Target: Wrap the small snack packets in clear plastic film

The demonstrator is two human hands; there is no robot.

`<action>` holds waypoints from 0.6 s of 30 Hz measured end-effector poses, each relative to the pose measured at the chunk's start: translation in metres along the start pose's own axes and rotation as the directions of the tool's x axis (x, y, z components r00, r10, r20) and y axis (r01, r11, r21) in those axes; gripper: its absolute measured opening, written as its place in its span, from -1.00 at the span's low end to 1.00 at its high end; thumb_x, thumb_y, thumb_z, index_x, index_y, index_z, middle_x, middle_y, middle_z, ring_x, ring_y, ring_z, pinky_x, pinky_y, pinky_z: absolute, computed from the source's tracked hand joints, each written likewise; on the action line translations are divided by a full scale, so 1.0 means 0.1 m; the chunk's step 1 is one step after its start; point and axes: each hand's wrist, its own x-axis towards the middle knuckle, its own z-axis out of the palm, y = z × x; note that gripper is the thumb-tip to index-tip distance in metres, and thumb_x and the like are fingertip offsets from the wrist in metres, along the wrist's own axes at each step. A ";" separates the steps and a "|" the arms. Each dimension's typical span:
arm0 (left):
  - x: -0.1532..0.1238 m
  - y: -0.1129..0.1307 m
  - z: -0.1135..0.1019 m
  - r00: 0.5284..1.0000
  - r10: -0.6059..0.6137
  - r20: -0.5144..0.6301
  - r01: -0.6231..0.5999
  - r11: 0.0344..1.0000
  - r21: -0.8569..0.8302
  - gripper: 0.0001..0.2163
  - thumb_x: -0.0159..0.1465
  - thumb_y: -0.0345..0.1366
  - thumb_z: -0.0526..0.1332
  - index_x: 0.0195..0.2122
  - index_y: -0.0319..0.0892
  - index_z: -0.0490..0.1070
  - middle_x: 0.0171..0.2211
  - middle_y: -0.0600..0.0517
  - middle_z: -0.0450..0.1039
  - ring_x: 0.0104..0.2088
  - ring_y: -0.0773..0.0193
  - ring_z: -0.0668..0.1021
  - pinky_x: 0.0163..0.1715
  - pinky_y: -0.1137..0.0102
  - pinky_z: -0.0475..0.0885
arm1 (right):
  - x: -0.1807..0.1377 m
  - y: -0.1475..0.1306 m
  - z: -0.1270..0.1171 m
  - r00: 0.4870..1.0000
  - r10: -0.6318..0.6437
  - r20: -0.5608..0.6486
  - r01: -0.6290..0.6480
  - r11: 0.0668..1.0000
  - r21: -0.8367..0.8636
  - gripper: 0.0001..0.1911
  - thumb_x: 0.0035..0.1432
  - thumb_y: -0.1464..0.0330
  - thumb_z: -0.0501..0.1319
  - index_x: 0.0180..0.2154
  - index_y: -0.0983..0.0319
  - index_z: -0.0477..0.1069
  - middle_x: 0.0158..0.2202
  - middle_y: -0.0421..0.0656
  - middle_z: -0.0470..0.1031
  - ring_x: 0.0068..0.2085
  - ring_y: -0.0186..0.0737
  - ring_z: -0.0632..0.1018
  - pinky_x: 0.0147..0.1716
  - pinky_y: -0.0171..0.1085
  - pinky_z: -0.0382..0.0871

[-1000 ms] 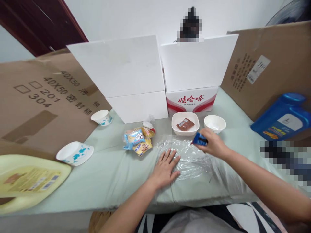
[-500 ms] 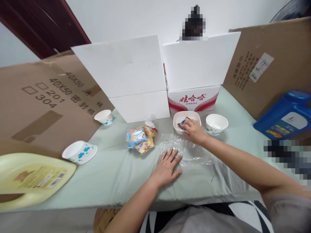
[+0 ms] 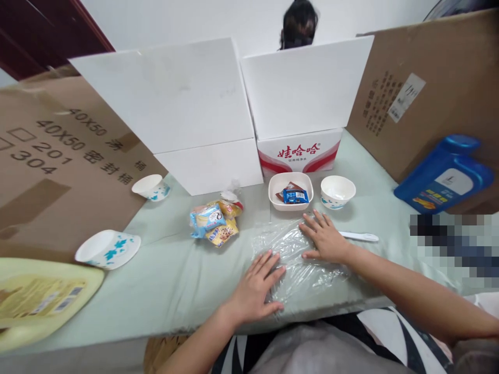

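Both palms rest face down on a crumpled clear plastic sheet or bag point(image 3: 290, 244) on the table. My left hand point(image 3: 257, 285) lies at its left edge, fingers spread. At its right side, my right hand point(image 3: 325, 240) is also flat with fingers apart. Just beyond sits a white square bowl point(image 3: 290, 206) holding a blue snack packet point(image 3: 295, 196) and a brown one point(image 3: 286, 188). A white handle-like utensil point(image 3: 362, 237) sticks out beside my right hand, its other end hidden. Left of the plastic is a heap of wrapped snacks point(image 3: 208, 218) in blue and yellow.
Paper bowls stand right point(image 3: 337, 192) and far left point(image 3: 151, 188); another lies tipped point(image 3: 109, 250). A yellow jug point(image 3: 42, 296) is at left, a blue bottle point(image 3: 444, 174) at right. White boxes point(image 3: 206, 166) and cardboard walls point(image 3: 424, 104) bound the table. A person's head point(image 3: 299, 23) shows behind.
My right hand has left the square bowl and come down flat on the plastic. The blue packet lies released in the bowl. My left hand stays flat; the view has shifted.
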 end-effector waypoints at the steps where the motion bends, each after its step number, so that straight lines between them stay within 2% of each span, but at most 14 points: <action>1: -0.04 0.00 -0.02 0.999 0.028 -0.020 -0.028 1.000 -0.001 -0.32 0.17 0.10 0.26 0.25 -0.10 0.21 0.35 -0.15 0.02 0.35 -0.15 0.03 0.27 -0.08 0.07 | -0.04 -0.02 -0.08 0.999 -0.031 -0.007 0.032 0.998 0.047 -0.13 0.07 -0.19 0.13 0.21 0.27 0.27 0.32 0.16 0.10 0.33 0.34 0.03 0.21 0.27 -0.05; 3: -0.15 0.00 -0.05 0.996 0.082 -0.042 -0.083 0.997 -0.011 -0.30 0.13 0.18 0.25 0.19 -0.13 0.29 0.30 -0.17 0.14 0.33 -0.16 0.09 0.28 -0.09 0.04 | -0.18 -0.08 -0.22 0.987 -0.160 0.021 0.152 0.968 0.202 -0.21 0.12 -0.14 0.14 0.18 0.28 0.30 0.26 0.14 0.22 0.28 0.18 0.20 0.20 0.15 0.09; 5: -0.27 -0.01 -0.07 0.993 0.117 -0.022 -0.117 0.993 -0.032 -0.33 0.10 0.17 0.28 0.15 -0.13 0.34 0.24 -0.17 0.25 0.31 -0.16 0.15 0.27 -0.11 0.07 | -0.39 -0.13 -0.29 0.944 -0.317 0.086 0.266 0.892 0.366 -0.22 0.06 -0.11 0.22 0.17 0.26 0.31 0.20 0.10 0.32 0.21 0.08 0.32 0.17 0.06 0.20; 7: -0.40 -0.01 -0.08 0.993 0.120 0.008 -0.119 0.991 -0.057 -0.52 0.19 -0.02 0.28 0.09 -0.11 0.38 0.20 -0.14 0.32 0.29 -0.09 0.22 0.25 -0.05 0.16 | -0.63 -0.17 -0.28 0.894 -0.423 0.149 0.319 0.833 0.452 -0.24 0.01 -0.03 0.30 0.15 0.24 0.32 0.21 0.08 0.32 0.22 0.11 0.31 0.19 0.08 0.19; 8: -0.45 0.00 -0.08 0.993 0.118 0.009 -0.117 0.990 -0.073 -0.64 0.24 -0.16 0.25 0.05 -0.09 0.40 0.17 -0.10 0.36 0.28 -0.04 0.26 0.24 0.00 0.21 | -0.75 -0.18 -0.26 0.884 -0.436 0.168 0.320 0.828 0.461 -0.31 0.05 0.04 0.30 0.14 0.23 0.33 0.23 0.07 0.29 0.25 0.12 0.28 0.21 0.11 0.16; 9: -0.50 0.00 -0.09 0.993 0.115 -0.005 -0.115 0.989 -0.096 -0.74 0.27 -0.29 0.20 -0.01 -0.08 0.43 0.14 -0.07 0.40 0.26 0.02 0.29 0.22 0.05 0.25 | -0.86 -0.19 -0.23 0.886 -0.429 0.174 0.312 0.831 0.460 -0.42 0.11 0.13 0.27 0.13 0.22 0.34 0.25 0.05 0.28 0.27 0.10 0.25 0.23 0.12 0.12; 11: -0.56 -0.01 -0.10 0.993 0.104 -0.056 -0.112 0.979 -0.170 -0.79 0.29 -0.43 0.12 -0.12 -0.08 0.46 0.05 -0.04 0.48 0.22 0.10 0.36 0.18 0.13 0.33 | -1.03 -0.20 -0.19 0.909 -0.387 0.155 0.278 0.841 0.464 -0.65 0.23 0.32 0.15 0.05 0.19 0.39 0.22 -0.02 0.33 0.29 0.01 0.22 0.24 0.08 0.12; 14: -0.56 -0.02 -0.16 0.991 0.030 -0.128 -0.074 0.932 -0.354 -0.82 0.31 -0.44 0.08 -0.19 -0.10 0.45 -0.09 -0.06 0.55 0.11 0.12 0.47 0.07 0.18 0.44 | -1.13 -0.21 -0.23 0.945 -0.315 0.086 0.226 0.821 0.525 -0.77 0.30 0.44 0.04 -0.12 0.16 0.44 0.03 -0.08 0.50 0.19 -0.14 0.37 0.16 -0.06 0.27; 18: -0.44 -0.07 -0.24 0.954 -0.211 -0.213 0.059 0.828 -0.557 -0.86 0.36 -0.34 0.07 -0.20 -0.15 0.42 -0.20 -0.08 0.55 -0.08 0.15 0.57 -0.07 0.26 0.48 | -1.05 -0.20 -0.36 0.985 -0.171 0.020 0.128 0.802 0.584 -0.81 0.33 0.38 0.01 -0.17 0.19 0.39 -0.23 -0.09 0.54 -0.17 -0.22 0.55 -0.17 -0.22 0.43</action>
